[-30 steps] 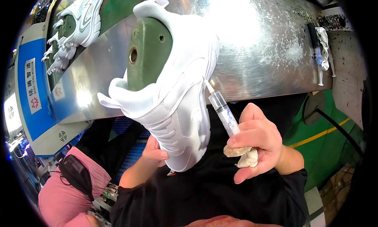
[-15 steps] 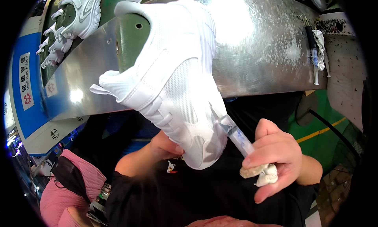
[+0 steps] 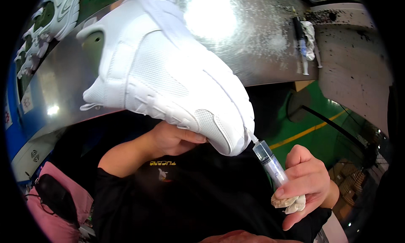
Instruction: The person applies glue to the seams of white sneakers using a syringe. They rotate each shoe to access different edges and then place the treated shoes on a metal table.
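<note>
Now the white sneaker (image 3: pixel 168 74) sits lower and nearer the body than a second ago, rolled so its mesh side faces up and its toe points down-right. The left hand (image 3: pixel 171 138) grips it from beneath, fingers curled against the sole edge. The syringe (image 3: pixel 270 160) has dropped with it; its needle tip now touches the toe rim, likely an application along the sole seam. The right hand (image 3: pixel 304 182) pinches the barrel, with a wadded rag (image 3: pixel 291 203) tucked under the fingers. The steel bench (image 3: pixel 261 44) edge runs just behind the shoe; open room lies right, over the green floor (image 3: pixel 320 116).
</note>
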Action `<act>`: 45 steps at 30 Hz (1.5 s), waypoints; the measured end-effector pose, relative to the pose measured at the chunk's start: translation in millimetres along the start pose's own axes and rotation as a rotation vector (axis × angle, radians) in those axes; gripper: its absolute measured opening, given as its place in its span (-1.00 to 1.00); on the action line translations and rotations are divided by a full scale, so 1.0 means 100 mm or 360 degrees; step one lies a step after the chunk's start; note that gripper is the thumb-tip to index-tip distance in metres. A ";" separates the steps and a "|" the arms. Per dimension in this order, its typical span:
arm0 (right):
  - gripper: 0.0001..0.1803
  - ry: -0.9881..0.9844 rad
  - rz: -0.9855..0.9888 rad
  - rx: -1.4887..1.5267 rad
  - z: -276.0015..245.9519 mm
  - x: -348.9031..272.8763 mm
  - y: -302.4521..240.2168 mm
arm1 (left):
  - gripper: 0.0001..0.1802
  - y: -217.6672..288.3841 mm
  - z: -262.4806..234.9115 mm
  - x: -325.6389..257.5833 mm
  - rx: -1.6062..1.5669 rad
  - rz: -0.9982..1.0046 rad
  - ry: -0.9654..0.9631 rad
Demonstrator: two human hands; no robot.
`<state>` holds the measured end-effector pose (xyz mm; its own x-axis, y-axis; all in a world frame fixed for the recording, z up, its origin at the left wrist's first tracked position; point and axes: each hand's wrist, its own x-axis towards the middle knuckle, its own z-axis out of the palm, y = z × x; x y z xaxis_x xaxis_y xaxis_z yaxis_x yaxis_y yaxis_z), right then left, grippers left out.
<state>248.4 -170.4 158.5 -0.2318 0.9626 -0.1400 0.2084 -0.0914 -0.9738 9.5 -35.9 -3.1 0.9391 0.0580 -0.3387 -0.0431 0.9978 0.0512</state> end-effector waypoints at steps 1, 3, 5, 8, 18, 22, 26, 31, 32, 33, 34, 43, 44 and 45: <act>-0.38 0.0019 -0.0005 -0.0025 0.00 -0.05 -0.03 | -0.40 0.01 0.05 0.06 -0.0004 -0.0012 -0.0025; -0.39 0.0046 -0.0030 -0.0085 -0.03 -0.12 -0.06 | -0.43 0.02 0.10 0.18 0.0049 0.0070 -0.0184; -0.40 0.0076 -0.0053 -0.0156 -0.04 -0.15 -0.10 | -0.46 0.02 0.15 0.29 0.0057 0.0106 -0.0263; -0.47 0.0169 -0.0103 -0.0291 -0.03 -0.18 -0.14 | -0.49 0.03 0.21 0.43 0.0030 0.0094 -0.0306; -0.56 0.0388 -0.0274 -0.0794 0.14 -0.16 0.05 | -0.55 0.07 0.37 0.72 0.0062 0.0158 -0.0311; -0.64 0.0480 -0.0380 -0.1025 0.21 -0.13 0.15 | -0.58 0.08 0.41 0.75 0.0047 0.0193 -0.0335; -0.70 0.0563 -0.0501 -0.1209 0.27 -0.05 0.24 | -0.58 0.05 0.48 0.75 0.0055 0.0309 -0.0336; -0.71 0.0610 -0.0593 -0.1376 0.33 -0.05 0.41 | -0.57 0.08 0.61 0.76 0.0124 0.0249 -0.0286; -0.71 0.0616 -0.0610 -0.1400 0.33 -0.05 0.43 | -0.60 0.09 0.64 0.76 0.0099 0.0233 -0.0265; -0.71 0.0611 -0.0607 -0.1424 0.32 -0.04 0.43 | -0.63 0.09 0.67 0.76 0.0074 0.0216 -0.0244; -0.71 0.0600 -0.0596 -0.1446 0.31 -0.04 0.44 | -0.62 0.09 0.67 0.76 0.0064 0.0216 -0.0243; -0.56 0.0706 -0.0720 -0.1473 0.24 -0.08 0.39 | -0.60 0.06 0.47 0.59 -0.0084 0.0261 -0.0262; -0.49 0.0698 -0.0636 -0.1458 0.19 -0.06 0.43 | -0.52 0.05 0.36 0.47 -0.0115 0.0263 -0.0350; -0.43 0.0712 -0.0598 -0.1394 0.15 -0.01 0.53 | -0.45 0.04 0.34 0.26 -0.0112 0.0321 -0.0178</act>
<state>245.7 -179.7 104.2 -0.0892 0.9134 0.3972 0.8513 0.2770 -0.4457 45.0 -31.2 19.9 0.9408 0.2562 -0.2218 -0.2537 0.9664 0.0401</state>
